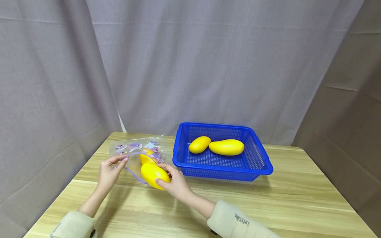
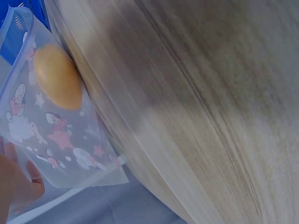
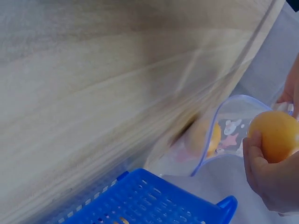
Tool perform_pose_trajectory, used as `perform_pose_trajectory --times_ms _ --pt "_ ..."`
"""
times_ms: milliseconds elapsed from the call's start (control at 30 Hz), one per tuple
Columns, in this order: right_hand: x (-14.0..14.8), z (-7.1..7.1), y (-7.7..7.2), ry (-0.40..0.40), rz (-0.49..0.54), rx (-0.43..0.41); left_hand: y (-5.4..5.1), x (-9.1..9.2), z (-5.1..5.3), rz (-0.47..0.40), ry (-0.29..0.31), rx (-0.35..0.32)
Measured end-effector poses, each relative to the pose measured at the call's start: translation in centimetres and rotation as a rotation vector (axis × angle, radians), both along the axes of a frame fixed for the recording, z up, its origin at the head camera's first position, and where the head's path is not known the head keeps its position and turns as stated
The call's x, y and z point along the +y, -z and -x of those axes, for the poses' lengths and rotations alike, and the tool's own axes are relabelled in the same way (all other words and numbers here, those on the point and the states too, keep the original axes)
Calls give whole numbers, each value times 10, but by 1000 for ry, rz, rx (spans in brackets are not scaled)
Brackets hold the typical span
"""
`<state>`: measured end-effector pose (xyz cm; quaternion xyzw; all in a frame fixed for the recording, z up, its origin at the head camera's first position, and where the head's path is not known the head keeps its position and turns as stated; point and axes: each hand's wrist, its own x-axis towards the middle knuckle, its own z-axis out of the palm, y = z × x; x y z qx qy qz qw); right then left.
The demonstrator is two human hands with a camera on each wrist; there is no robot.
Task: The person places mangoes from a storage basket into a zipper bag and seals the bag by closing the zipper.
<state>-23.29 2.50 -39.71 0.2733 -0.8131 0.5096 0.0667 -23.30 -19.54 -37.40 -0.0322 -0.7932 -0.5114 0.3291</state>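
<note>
My left hand point(image 1: 109, 172) pinches the purple-edged rim of a clear printed plastic bag point(image 1: 116, 148). The bag's mouth gapes toward me. In my right hand point(image 1: 176, 182) is a yellow mango point(image 1: 153, 174), gripped between thumb and fingers at the mouth. A second mango point(image 2: 58, 77) lies inside the bag, seen through its printed wall in the left wrist view. The right wrist view shows the held mango point(image 3: 275, 136) in front of the opening. Whether it touches the rim, I cannot tell.
A blue plastic basket point(image 1: 221, 171) stands just right of the bag. Inside it lie a smaller mango point(image 1: 199, 144) and a longer one point(image 1: 227, 147). All this rests on a wooden table point(image 1: 297, 195). Grey curtain point(image 1: 208, 66) hangs behind and at the left.
</note>
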Motion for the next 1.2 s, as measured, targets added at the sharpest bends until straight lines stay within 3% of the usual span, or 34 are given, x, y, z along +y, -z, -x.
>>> perform_pose_trajectory --times_ms 200,400,567,833,1033,1200 --pt "-3 -2 4 26 -102 45 1 0 0 2 10 14" --pt "-8 -6 6 61 -214 36 5 -2 -2 1 -2 -11" --pt "-12 -4 10 62 -207 40 8 -3 0 19 -2 -25" --pt "-15 0 18 38 -168 11 32 -13 17 84 35 13" --pt "-17 -1 25 20 -201 -42 36 -12 16 141 96 56" --pt "-20 -5 25 6 -220 -69 36 -11 14 133 106 77"
